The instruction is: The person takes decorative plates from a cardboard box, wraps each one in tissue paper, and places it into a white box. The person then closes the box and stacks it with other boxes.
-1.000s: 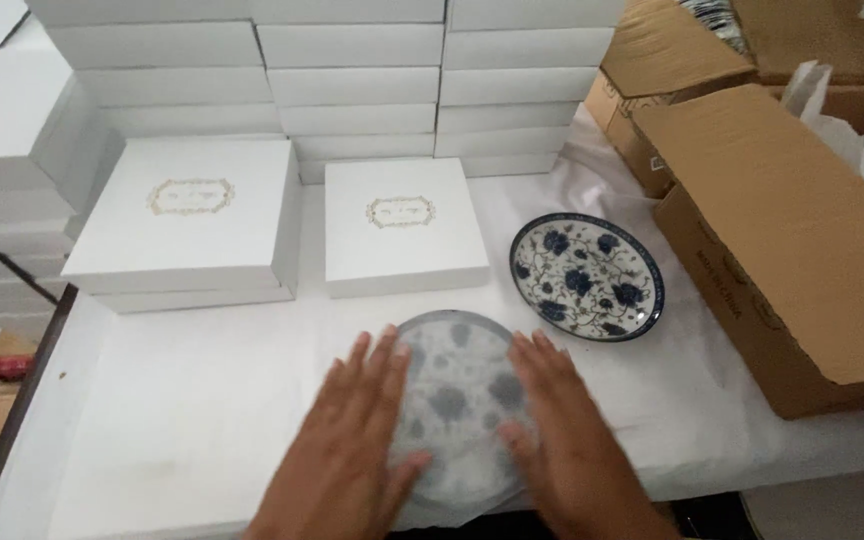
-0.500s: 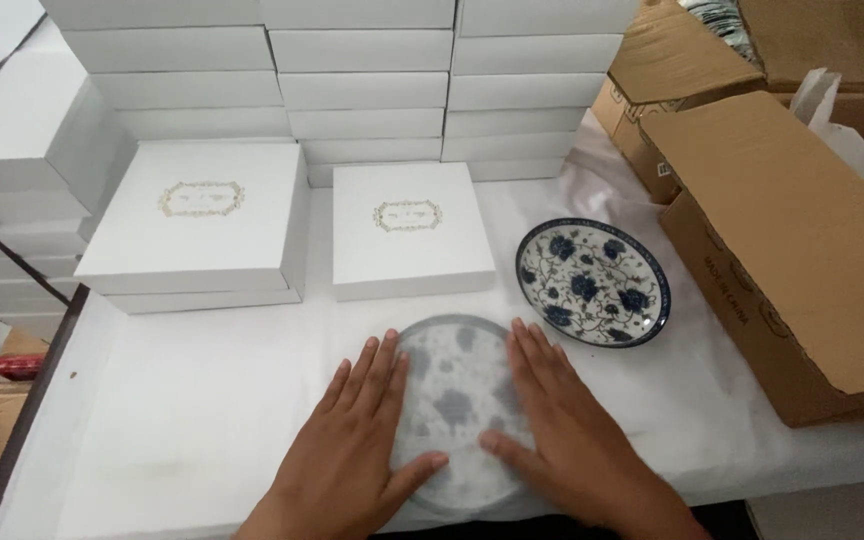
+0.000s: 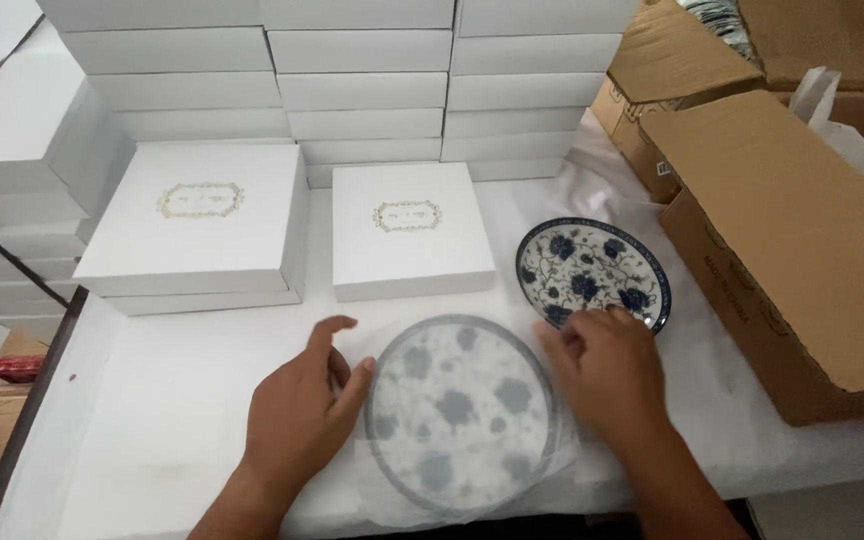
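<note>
1. 2 hands are in view over the desk (image 3: 152,440), which is covered in white.
2. 1 wrapped plate (image 3: 462,412), its blue flower pattern dimmed by a thin translucent sheet, lies flat at the near edge of the desk, between the 2 hands.
3. left hand (image 3: 302,420): fingers loosely spread and curved, palm down, the thumb side touching the left rim of the wrapped plate; it clamps nothing.
4. right hand (image 3: 607,375): fingers curled at the right rim of the wrapped plate; whether they pinch the wrapping sheet cannot be told.
5. 1 uncovered plate (image 3: 592,270), white with blue flowers and a dark rim, lies flat just beyond the right hand, its near edge partly hidden by the fingers.
6. 1 small white box (image 3: 409,232) with a gold emblem on the lid lies behind the wrapped plate.
7. 1 larger white box (image 3: 197,220) with the same emblem sits to its left, on top of at least 1 more white box.
8. 3 stacks of plain white boxes (image 3: 362,90) stand along the back; the exact box count is cut off by the frame.
9. 1 long brown carton (image 3: 802,240) lies at the right, with at least 2 more brown cartons (image 3: 672,70) behind it.
</note>
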